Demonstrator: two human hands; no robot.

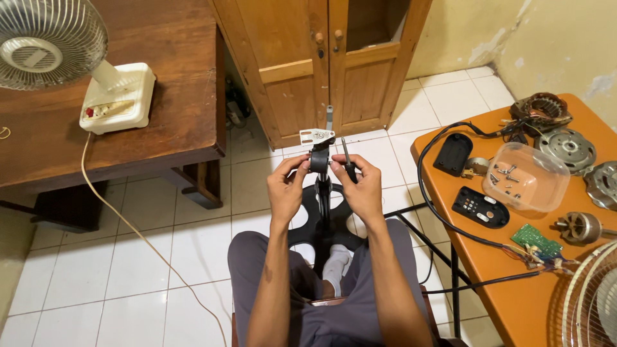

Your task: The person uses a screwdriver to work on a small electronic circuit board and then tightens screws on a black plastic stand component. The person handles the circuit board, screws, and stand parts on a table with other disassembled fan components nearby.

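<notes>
White tiled floor point(160, 257) below; left hand point(287, 186) closed on black fan stand point(321, 186); right hand point(364, 187) clamps screwdriver point(348, 162).

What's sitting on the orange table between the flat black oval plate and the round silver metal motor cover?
In the head view, a clear plastic tub holding a few screws lies between the flat black oval plate and the round silver metal motor cover.

Your left hand point(287, 187) and right hand point(364, 186) hide the fan stand's point(322, 193) neck joint. The fan guard point(591, 299) is cut off at the right edge.
</notes>
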